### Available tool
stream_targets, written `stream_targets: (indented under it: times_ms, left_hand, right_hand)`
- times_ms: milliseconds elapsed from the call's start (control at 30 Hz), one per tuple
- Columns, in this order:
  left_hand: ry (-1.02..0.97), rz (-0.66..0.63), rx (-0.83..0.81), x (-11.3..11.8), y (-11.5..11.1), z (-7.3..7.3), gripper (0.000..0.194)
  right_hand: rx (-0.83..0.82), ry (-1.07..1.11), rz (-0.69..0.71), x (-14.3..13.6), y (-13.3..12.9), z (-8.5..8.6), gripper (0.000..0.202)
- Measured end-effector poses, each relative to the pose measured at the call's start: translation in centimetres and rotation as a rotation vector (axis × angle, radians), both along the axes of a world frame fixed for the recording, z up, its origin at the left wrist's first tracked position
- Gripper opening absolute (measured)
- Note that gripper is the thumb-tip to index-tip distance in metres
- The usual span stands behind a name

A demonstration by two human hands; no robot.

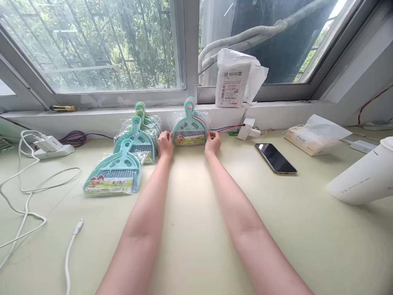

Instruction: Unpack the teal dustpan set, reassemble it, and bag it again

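A small stack of plastic-wrapped dustpan and brush sets (189, 123) stands upright against the sill, a turquoise one in front and pink edges showing behind. My left hand (166, 143) pinches its lower left edge with curled fingers. At the lower right edge, my right hand (213, 142) grips the same stack between thumb and fingers. To the left, more wrapped dustpan sets (136, 133), turquoise and yellow-green, lean in a row close to my left hand. One turquoise dustpan set (115, 170) lies nearest me in front of that row.
White cables (26, 200) and a charger (49, 143) lie on the left. A phone (275, 157), a tissue pack (310, 137) and a tilted white cup (364, 176) are on the right. A wrapped package (231, 84) and a yellow-handled tool (63, 108) rest on the sill.
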State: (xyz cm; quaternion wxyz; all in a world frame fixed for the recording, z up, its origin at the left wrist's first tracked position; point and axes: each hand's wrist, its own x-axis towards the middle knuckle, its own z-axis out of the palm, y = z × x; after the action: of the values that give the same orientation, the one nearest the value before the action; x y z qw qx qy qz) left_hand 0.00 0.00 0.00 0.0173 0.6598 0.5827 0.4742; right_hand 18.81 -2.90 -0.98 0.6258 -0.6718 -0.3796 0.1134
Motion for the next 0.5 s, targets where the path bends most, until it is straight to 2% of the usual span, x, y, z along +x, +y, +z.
stream_targets:
  times_ms: [167, 267, 367, 500]
  left_hand:
    - [-0.052, -0.049, -0.063, 0.6, -0.6, 0.0, 0.027]
    - [-0.079, -0.028, -0.01, 1.1, -2.4, 0.4, 0.039]
    - [-0.057, 0.029, 0.027, 1.3, -6.2, 1.2, 0.047]
    - [-0.007, 0.067, -0.019, 0.2, -12.6, 1.9, 0.052]
  right_hand:
    - [0.002, -0.066, 0.014, 0.1, 0.4, -0.5, 0.023]
    - [0.031, -0.157, -0.059, 0.1, -0.1, -0.7, 0.025]
    - [0.048, -0.222, -0.152, 0.0, -1.4, -0.9, 0.032]
    - [-0.003, -0.292, -0.126, -0.2, -4.8, -1.4, 0.04]
